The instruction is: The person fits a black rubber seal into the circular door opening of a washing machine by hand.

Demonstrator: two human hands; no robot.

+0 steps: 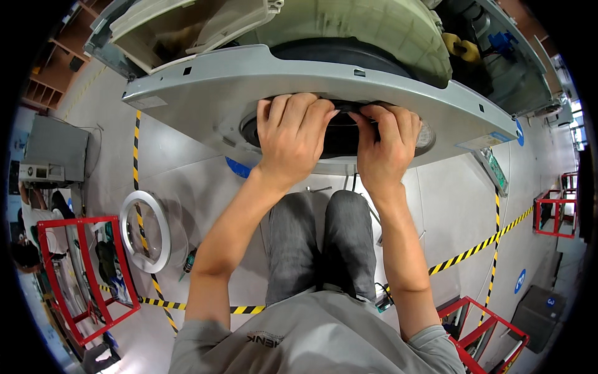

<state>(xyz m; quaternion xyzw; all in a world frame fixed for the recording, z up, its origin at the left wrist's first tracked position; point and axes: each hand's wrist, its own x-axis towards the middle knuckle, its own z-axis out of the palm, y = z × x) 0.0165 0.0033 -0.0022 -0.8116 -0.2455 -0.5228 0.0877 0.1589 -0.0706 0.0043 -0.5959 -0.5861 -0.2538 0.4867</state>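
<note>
A silver front panel [187, 100] of an opened appliance spans the upper middle, with a round opening lined by a black rubber gasket [339, 140]. My left hand [291, 137] and my right hand [387, 143] are curled over the upper edge of that opening, fingers bent and pressed onto the gasket, thumbs pointing inward. The exact grip of the fingertips is partly hidden. Behind the panel is a translucent tub [336, 25], with a pale plastic housing [143, 37] at its left and a blue fitting [501, 40] at its right.
A round door [163, 230] and a power tool [188, 265] lie on the floor at left. Red metal frames [81, 221] [554, 202] stand on both sides, another [486, 321] lower right. A person [25, 249] works at far left. A circuit board [492, 168] is at right.
</note>
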